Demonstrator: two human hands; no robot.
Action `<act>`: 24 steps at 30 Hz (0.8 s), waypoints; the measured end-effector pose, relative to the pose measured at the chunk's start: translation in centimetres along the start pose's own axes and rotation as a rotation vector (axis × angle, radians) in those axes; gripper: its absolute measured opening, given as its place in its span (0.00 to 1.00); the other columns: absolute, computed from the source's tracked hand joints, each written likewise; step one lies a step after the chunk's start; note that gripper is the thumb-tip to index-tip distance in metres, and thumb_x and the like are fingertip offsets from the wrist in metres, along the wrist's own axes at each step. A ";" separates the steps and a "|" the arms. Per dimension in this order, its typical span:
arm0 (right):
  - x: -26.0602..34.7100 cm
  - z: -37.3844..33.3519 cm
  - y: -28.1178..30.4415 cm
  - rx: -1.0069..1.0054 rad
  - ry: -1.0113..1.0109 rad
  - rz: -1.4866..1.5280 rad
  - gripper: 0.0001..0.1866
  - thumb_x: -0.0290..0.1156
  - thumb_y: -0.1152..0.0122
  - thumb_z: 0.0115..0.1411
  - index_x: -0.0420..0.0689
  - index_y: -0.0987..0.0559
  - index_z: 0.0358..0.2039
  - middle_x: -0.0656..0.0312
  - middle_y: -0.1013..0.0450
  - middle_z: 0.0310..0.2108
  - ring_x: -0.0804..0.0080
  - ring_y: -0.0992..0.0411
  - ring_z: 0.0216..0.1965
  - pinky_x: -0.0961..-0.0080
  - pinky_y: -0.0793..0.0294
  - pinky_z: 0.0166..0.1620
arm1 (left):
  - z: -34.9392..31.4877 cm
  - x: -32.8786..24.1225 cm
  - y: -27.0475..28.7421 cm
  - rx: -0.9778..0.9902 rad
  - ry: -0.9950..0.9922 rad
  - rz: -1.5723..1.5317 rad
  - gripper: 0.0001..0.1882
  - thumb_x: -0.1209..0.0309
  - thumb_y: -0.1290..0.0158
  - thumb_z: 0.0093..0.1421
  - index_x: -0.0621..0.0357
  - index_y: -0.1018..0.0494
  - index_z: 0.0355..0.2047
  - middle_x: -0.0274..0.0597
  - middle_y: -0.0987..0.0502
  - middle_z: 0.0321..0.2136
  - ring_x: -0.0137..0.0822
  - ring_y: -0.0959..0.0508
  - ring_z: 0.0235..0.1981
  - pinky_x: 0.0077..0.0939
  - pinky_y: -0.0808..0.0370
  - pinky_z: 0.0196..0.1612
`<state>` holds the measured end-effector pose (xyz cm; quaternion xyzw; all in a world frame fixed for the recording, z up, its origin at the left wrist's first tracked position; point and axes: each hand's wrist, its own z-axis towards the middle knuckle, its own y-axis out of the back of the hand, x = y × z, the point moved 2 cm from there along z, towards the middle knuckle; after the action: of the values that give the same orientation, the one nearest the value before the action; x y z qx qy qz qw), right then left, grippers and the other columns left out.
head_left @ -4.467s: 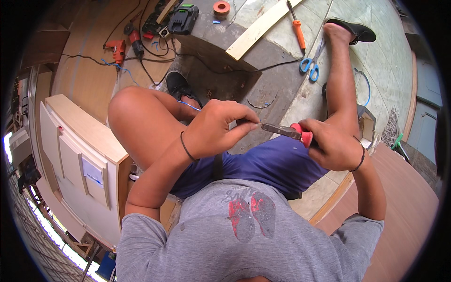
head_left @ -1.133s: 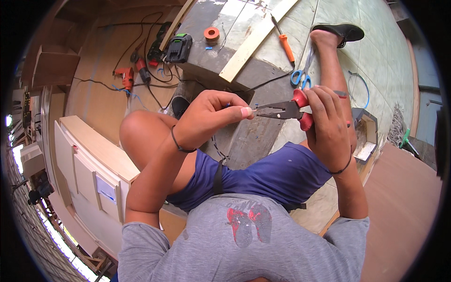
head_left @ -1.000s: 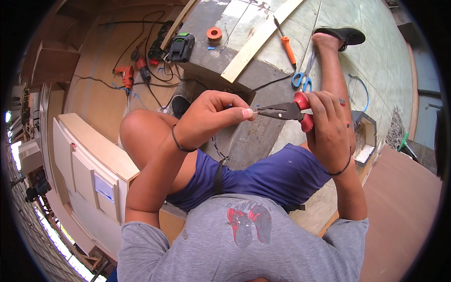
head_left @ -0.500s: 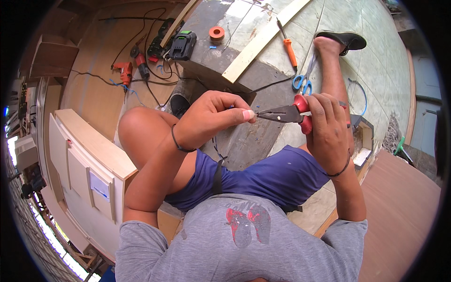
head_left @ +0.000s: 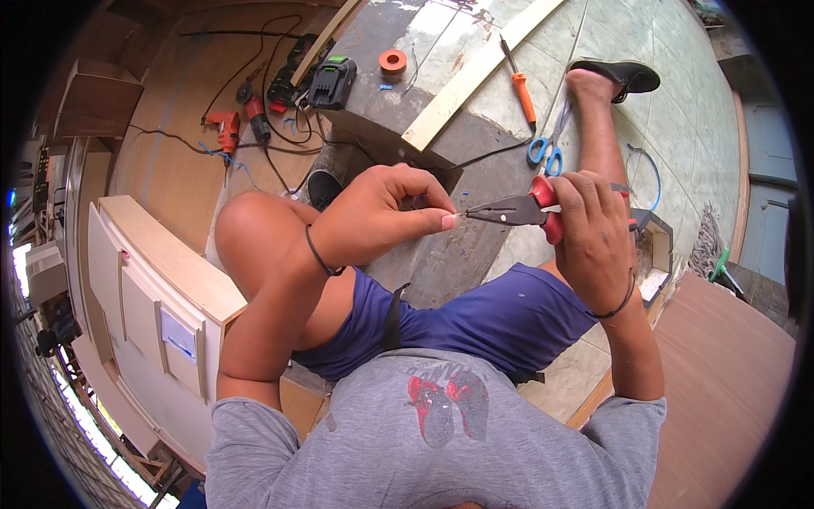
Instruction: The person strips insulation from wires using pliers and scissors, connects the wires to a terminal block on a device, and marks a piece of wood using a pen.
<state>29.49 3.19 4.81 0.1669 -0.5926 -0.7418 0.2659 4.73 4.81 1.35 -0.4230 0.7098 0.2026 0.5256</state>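
Note:
Long-nose pliers point(head_left: 506, 209) with red grips are held in my right hand point(head_left: 592, 229), jaws pointing left and almost together. My left hand point(head_left: 386, 212) pinches a tiny, thin pale piece point(head_left: 459, 215) between thumb and forefinger. It reaches the tips of the pliers; whether the jaws grip it cannot be made out, and it is too small to name. Beyond my right hand lie blue-handled scissors point(head_left: 547, 151) and a soldering iron point(head_left: 524, 97) with an orange handle.
A pale wooden strip point(head_left: 458, 97) crosses the grey ledge, near an orange spool point(head_left: 393, 61) and a black battery pack point(head_left: 331, 83). On the left, an orange drill point(head_left: 226, 131) lies among cables. A cream cabinet piece point(head_left: 153, 314) stands at my left; a brown board point(head_left: 712, 365) lies right.
My left fingertips have drawn slightly left from the plier tips, so a short bit of the pale piece now shows between them. The pliers have barely shifted.

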 end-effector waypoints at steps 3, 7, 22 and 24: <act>0.0 -0.1 -0.3 0.021 -0.004 0.003 0.19 0.28 0.45 0.54 0.42 0.30 0.47 0.58 0.30 0.42 0.60 0.32 0.46 0.67 0.36 0.42 | -0.1 -0.2 0.0 -0.163 -0.327 0.491 0.05 0.71 0.41 0.54 0.59 0.23 0.27 0.32 0.28 0.22 0.23 0.30 0.25 0.17 0.34 0.26; 0.1 -0.2 -0.5 0.044 -0.023 0.006 0.17 0.29 0.46 0.55 0.42 0.30 0.47 0.58 0.30 0.42 0.61 0.32 0.45 0.67 0.36 0.42 | -0.1 -0.6 -0.7 -0.287 -0.498 0.673 0.05 0.73 0.41 0.53 0.61 0.24 0.27 0.38 0.29 0.22 0.29 0.29 0.24 0.22 0.33 0.28; -0.1 -0.3 -0.5 0.069 -0.066 -0.014 0.16 0.30 0.47 0.56 0.43 0.30 0.46 0.59 0.31 0.40 0.62 0.32 0.45 0.67 0.36 0.42 | 0.3 0.2 -0.4 -0.222 -0.265 0.397 0.05 0.74 0.43 0.55 0.64 0.23 0.29 0.38 0.29 0.28 0.28 0.29 0.30 0.21 0.33 0.33; -0.1 -0.3 -0.7 0.059 -0.061 0.005 0.15 0.30 0.47 0.57 0.43 0.29 0.45 0.59 0.31 0.39 0.62 0.32 0.44 0.67 0.36 0.41 | 0.3 0.2 -0.4 -0.227 -0.242 0.391 0.04 0.75 0.42 0.54 0.64 0.23 0.29 0.38 0.29 0.27 0.28 0.29 0.30 0.21 0.33 0.34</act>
<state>29.64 3.09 4.09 0.1502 -0.6226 -0.7280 0.2447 5.18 4.72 1.10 -0.3068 0.6828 0.4278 0.5066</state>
